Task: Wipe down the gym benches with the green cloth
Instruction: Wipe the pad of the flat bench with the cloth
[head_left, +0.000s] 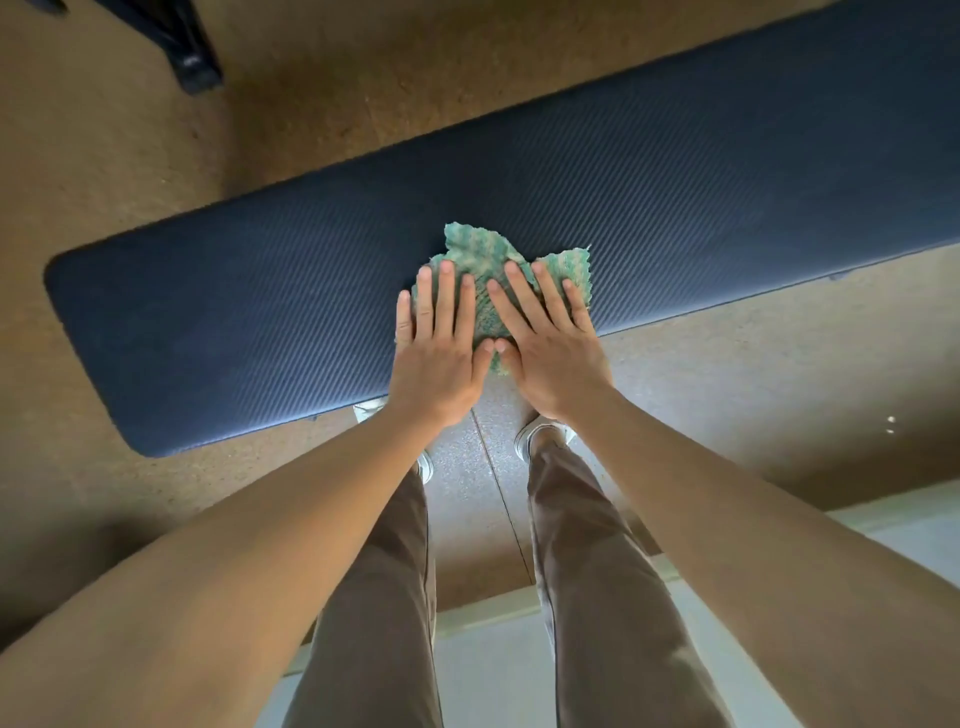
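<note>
The cloth (478, 249) lies crumpled on the bench (234, 322), close to the near edge and about midway along the visible pad. Its lowest corner reaches the near edge between your thumbs. Your left hand (440, 364) lies flat on its left part, fingers (447, 301) straight and close together, pointing away from you. The little finger lies past the cloth's left edge, over the pad. Your right hand (555, 358) lies flat on the right part, fingers straight and slightly spread, angled a little to the left. Neither hand grasps the cloth: both are released, palms down, pressing it to the pad. The two thumbs meet, or almost meet, over the cloth near the bench edge. Green fabric shows beyond the fingertips and between the hands, with one corner sticking out to the right.

The bench is dark blue with a fine diagonal rib pattern. It runs across the view, its rounded end to your left and the other end out of frame at upper right. Both forearms are bare. Below them you see brown trousers (384, 597) and pale shoes (540, 434), the toes at or under the bench edge. The floor (130, 145) is brown and speckled, with a seam between your feet and a lighter strip (493, 670) nearest you. A black frame (187, 57) stands on the floor at upper left, well apart from the bench.
</note>
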